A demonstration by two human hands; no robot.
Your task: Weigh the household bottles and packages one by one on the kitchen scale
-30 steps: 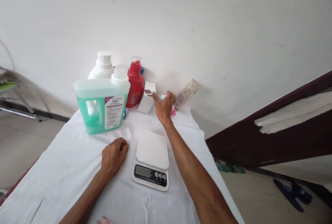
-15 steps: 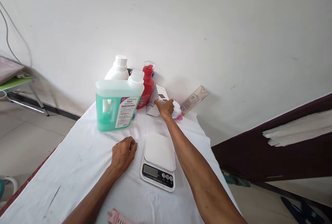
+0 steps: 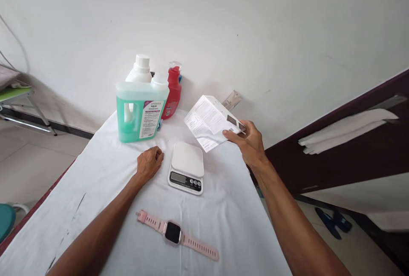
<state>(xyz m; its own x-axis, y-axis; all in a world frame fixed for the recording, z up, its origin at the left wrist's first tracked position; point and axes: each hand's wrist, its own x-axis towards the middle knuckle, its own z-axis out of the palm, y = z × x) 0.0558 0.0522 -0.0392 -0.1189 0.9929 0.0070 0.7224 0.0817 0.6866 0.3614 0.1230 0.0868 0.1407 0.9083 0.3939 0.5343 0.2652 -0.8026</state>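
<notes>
My right hand point(image 3: 251, 142) grips a white printed cardboard box point(image 3: 207, 122) by its right end, thumb on the near face and fingers behind it. The box is tilted and held above the table, just beyond the kitchen scale. My left hand point(image 3: 149, 163) rests on the cloth with its fingers curled in and nothing visible in them. Right of that hand sits the white kitchen scale point(image 3: 187, 161), its plate bare and its display blank. Nearer to me, a pink smartwatch point(image 3: 172, 232) lies with its strap stretched out flat.
A green liquid jug point(image 3: 131, 114), a white bottle point(image 3: 139, 69) and a red bottle point(image 3: 172, 93) stand at the back left. Behind the box a beige tube or packet point(image 3: 232, 99) leans near the wall. White cloth point(image 3: 105, 173) covers the table.
My right hand has lifted the box from the back of the table and brought it right and towards me. The left hand stays in place. The view has tipped down, showing the whole watch.
</notes>
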